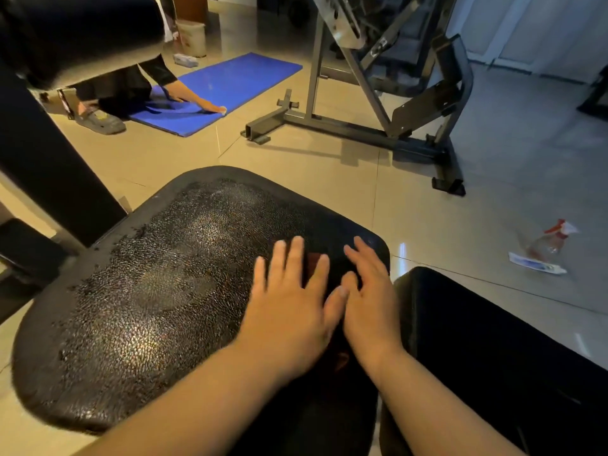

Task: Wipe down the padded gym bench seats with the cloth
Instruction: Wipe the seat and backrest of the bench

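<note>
A black padded bench seat [148, 291] with a cracked, worn surface fills the lower left of the view. On its right part lies a dark red cloth [315, 262], mostly covered, showing between my fingers and again between my wrists. My left hand [289, 311] lies flat on the cloth with fingers spread, pressing it onto the seat. Beside it, thumb to thumb, my right hand [368, 297] also lies flat on the cloth near the seat's right edge. A second black pad [493, 340] adjoins on the right.
A spray bottle [552, 241] lies on the tiled floor to the right. A grey machine frame [362, 126] stands behind the seat. At the back left another person's hand [194, 100] wipes a blue mat [230, 80], with a bucket [192, 37] beyond.
</note>
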### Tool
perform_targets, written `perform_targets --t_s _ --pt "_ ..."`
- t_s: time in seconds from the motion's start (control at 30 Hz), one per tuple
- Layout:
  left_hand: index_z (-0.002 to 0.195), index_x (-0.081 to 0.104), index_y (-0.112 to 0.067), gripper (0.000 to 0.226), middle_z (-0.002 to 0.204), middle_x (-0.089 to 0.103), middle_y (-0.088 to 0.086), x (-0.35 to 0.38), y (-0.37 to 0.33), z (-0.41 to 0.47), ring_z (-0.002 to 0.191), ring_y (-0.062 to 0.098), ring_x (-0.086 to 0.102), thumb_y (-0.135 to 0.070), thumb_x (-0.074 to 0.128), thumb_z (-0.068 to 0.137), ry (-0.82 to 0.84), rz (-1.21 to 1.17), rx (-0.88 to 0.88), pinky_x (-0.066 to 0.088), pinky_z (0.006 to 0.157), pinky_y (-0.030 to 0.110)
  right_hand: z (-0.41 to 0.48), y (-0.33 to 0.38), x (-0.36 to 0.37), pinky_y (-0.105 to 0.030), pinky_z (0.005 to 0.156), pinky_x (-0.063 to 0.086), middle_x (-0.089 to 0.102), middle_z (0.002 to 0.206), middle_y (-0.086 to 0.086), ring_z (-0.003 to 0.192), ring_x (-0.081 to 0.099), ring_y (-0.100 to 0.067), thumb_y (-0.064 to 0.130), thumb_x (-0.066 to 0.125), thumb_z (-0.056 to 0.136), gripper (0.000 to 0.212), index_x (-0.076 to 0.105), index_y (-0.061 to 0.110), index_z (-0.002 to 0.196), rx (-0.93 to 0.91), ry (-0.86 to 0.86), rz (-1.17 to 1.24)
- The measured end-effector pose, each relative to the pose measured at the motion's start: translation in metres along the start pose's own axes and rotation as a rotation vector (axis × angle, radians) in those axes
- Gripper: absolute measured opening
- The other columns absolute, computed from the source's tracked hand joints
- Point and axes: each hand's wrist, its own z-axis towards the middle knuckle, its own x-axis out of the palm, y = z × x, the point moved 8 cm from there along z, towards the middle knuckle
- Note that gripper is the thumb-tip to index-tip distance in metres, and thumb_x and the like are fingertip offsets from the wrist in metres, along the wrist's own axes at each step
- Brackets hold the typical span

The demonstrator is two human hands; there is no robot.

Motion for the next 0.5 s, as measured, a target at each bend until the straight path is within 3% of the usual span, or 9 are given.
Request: perform_targets --t_s 0.1,0.17,0.23,0.3,0.4,0.5 --pt "0.158 0.019 -0.028 0.078 0.167 -0.006 0.005 0.007 0.009 0.026 0.153 0.024 -0.011 -0.051 -0.009 0.089 -0.036 0.156 0.042 -0.004 0.123 0.048 -0.002 0.006 0.008 -0.015 0.114 0.016 0.024 0.161 0.025 0.141 0.017 0.014 0.021 0.038 0.106 0.048 0.042 0.03 0.152 -0.05 0.034 -0.146" --pt "0.158 0.02 -0.03 0.063 0.168 -0.002 0.004 -0.002 0.029 0.046 0.154 0.024 -0.005 -0.047 0.004 0.099 -0.059 0.215 0.009 -0.003 0.123 0.048 0.001 0.01 0.017 -0.025 0.123 0.011 0.014 0.165 0.022 0.149 0.005 0.006 0.031 0.031 0.107 0.051 0.028 0.032 0.158 -0.083 0.114 -0.307" --pt "0.154 0.029 -0.03 0.053 0.163 0.014 0.01 -0.018 0.053 0.066 0.148 0.033 0.013 -0.046 0.024 0.104 -0.092 0.256 -0.107 0.01 0.121 0.046 0.004 0.012 0.025 -0.028 0.126 0.002 0.004 0.166 0.02 0.15 -0.005 0.005 0.038 0.024 0.108 0.054 0.017 0.033 0.16 -0.101 0.172 -0.416" --pt "0.151 0.036 -0.021 0.053 0.148 0.032 0.013 -0.027 0.053 0.077 0.13 0.034 0.033 -0.044 0.032 0.104 -0.101 0.297 -0.135 0.026 0.111 0.042 0.005 0.013 0.026 -0.026 0.125 -0.002 -0.001 0.167 0.02 0.15 -0.009 0.005 0.039 0.022 0.108 0.055 0.012 0.033 0.161 -0.097 0.183 -0.443" --pt "0.142 0.05 -0.007 0.054 0.133 0.053 0.013 -0.012 0.021 0.062 0.118 0.034 0.047 -0.037 0.031 0.102 -0.098 0.318 0.07 0.034 0.104 0.042 0.004 0.013 0.025 -0.025 0.124 -0.004 -0.003 0.166 0.021 0.146 -0.013 0.007 0.036 0.021 0.109 0.054 0.009 0.033 0.161 -0.091 0.182 -0.456" --pt "0.134 0.061 -0.01 0.055 0.132 0.062 0.008 -0.007 0.022 0.037 0.123 0.032 0.054 -0.034 0.03 0.095 -0.093 0.286 0.249 0.041 0.108 0.038 0.003 0.014 0.026 -0.024 0.124 -0.004 -0.004 0.166 0.021 0.146 -0.015 0.007 0.036 0.02 0.109 0.054 0.008 0.034 0.161 -0.091 0.179 -0.473"
